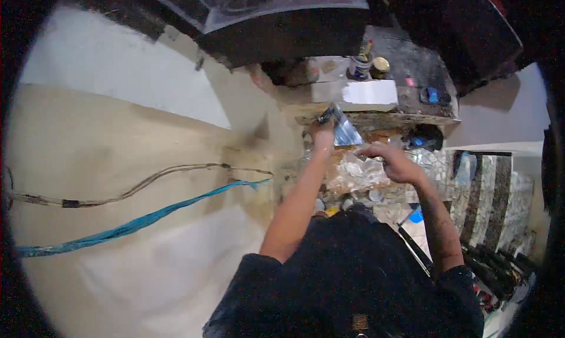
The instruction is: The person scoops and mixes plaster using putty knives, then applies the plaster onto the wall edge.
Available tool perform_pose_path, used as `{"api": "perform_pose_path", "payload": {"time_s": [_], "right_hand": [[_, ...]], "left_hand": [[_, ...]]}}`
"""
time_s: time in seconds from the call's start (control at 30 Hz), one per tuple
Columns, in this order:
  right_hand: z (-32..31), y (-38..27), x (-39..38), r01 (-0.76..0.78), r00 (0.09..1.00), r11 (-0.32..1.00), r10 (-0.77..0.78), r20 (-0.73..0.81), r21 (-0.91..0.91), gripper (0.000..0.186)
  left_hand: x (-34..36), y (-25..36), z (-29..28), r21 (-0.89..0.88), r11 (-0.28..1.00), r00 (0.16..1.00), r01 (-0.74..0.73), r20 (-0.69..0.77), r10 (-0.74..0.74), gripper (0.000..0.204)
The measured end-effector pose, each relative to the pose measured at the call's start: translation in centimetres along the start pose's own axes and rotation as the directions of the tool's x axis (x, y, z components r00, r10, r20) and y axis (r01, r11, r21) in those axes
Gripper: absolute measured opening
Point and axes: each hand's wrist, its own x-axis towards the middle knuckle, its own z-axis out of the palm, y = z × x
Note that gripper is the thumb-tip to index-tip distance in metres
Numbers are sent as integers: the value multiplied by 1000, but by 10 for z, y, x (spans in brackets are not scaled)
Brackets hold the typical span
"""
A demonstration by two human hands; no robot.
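Note:
My left hand is closed around the dark handle end of a wide putty knife. Its shiny, flared blade points down and to the right. To the right of the blade, my right hand has its fingers curled in. A small dark bit shows at its fingertips, too blurred to name. Beneath both hands lies a pale, smeared, crinkled sheet on the stone-patterned step.
On the ledge ahead are a can with a brush, a jar, a whitish block and a sandal. A blue strip and cables run along the left wall. Stairs descend at right.

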Motion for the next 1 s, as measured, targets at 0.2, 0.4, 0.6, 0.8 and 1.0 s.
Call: {"api": "perform_pose_path", "payload": {"time_s": [0.2,0.4,0.6,0.8,1.0], "right_hand": [[-30,-60,97,435,805,781,-116,-582,447,51],[-21,-133,238,688,529,679,-228,-818,256,53],[-12,-175,259,652,405,751,-227,-886,105,60],[-4,-189,263,609,402,787,-201,-894,97,60],[0,-193,271,501,449,853,-112,-886,146,62]], "left_hand": [[-20,-74,-39,-166,977,930,-131,322,180,24],[-54,-92,-60,-277,838,854,471,381,-354,18],[-69,-55,-118,-431,670,785,605,464,-410,22],[-63,-53,-136,-450,605,742,657,525,-416,24],[-63,-54,-140,-410,603,712,684,556,-429,25]]}}
